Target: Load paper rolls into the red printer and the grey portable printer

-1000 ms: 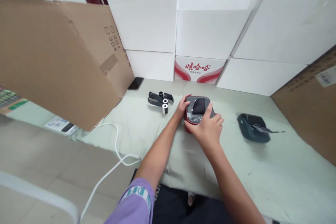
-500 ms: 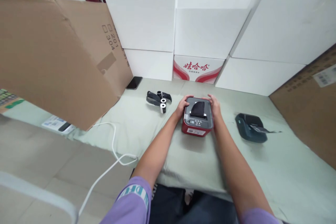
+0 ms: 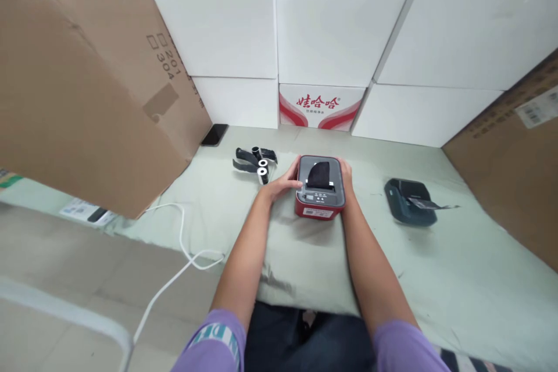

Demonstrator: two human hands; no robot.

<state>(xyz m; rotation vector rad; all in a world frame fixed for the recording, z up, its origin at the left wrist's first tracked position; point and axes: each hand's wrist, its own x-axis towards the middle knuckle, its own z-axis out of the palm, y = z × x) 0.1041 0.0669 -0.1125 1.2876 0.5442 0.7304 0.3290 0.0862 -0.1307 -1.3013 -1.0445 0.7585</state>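
Note:
A small red-and-grey label printer [image 3: 320, 205] stands upright on the green-covered table, with a curved black strip [image 3: 319, 175] coming out of its top slot. My left hand [image 3: 283, 182] is against its left side, thumb lying along the top edge and fingers round the far side. Along the opposite side rests my right hand [image 3: 346, 179], its fingers mostly hidden behind the casing. Between them the two hands grip the printer. Left of it lie several small rolls [image 3: 262, 174] with loose black strips [image 3: 244, 157]. A second, dark label printer [image 3: 410, 202] sits to the right, a printed strip sticking out.
White boxes [image 3: 235, 102] are stacked along the back. Large brown cardboard sheets stand at the left [image 3: 100, 104] and right [image 3: 523, 168]. A black phone [image 3: 215, 135] lies by the left cardboard. A white cable [image 3: 183, 232] hangs over the table's front edge.
My left thumb now stretches along the printer's top edge, and the left wrist sits further out. The right fingers, raised before, have come down along its side. The whole view has shifted slightly.

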